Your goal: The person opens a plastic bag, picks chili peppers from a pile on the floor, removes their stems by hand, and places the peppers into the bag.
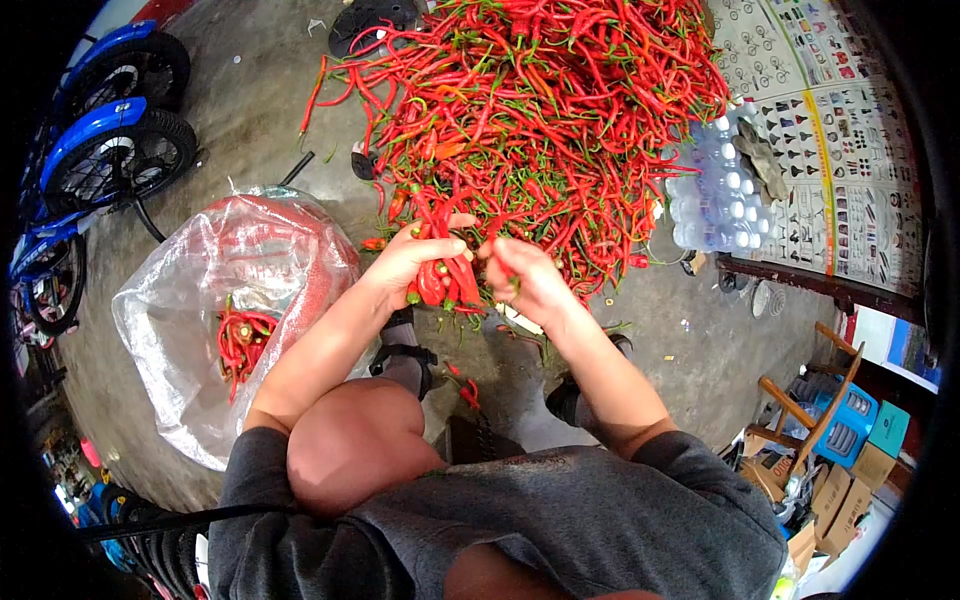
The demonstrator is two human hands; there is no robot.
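Observation:
My left hand (412,252) is closed around a bunch of red chili peppers (440,275), their green stem ends pointing down toward me. Close beside it, my right hand (527,278) has its fingers curled in a pinch on a red chili pepper (503,262), partly hidden by the fingers. Both hands are above the near edge of a large heap of red chili peppers (545,110), many with green stems. To the left, an open clear plastic bag (170,330) holds some red chilies (243,345) at its bottom.
Blue bicycles (110,140) stand at the left. Shrink-wrapped water bottles (725,195) sit right of the heap, beside a printed poster board (830,150). Cardboard boxes (840,510) and a wooden chair (825,410) are at the lower right. A few loose chilies (468,393) lie between my feet.

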